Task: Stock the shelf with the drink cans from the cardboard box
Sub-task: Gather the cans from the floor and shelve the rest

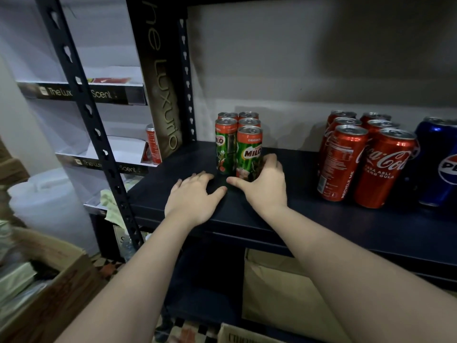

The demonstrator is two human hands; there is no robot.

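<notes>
Right hand around front Milo can

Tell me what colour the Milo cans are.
Green with red tops, seen in the head view: Milo cans.

A white display stand lettered "The Luxurious Scent" stands left of the rack, a brown paper bag below.

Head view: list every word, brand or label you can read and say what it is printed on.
"MILO", "ORIGINAL": front Milo can, which the right hand grips.
"Coca-Cola", "RASA ASLI", "GULA": front Coca-Cola can.
"RECYCLE ME": second Coca-Cola can; its fine print is too small.
"PE", cut off: Pepsi can.
"The Lux", "Scent": display shelf strip.
"he Luxurio": display side panel.
The left hand rests on the shelf.
</notes>
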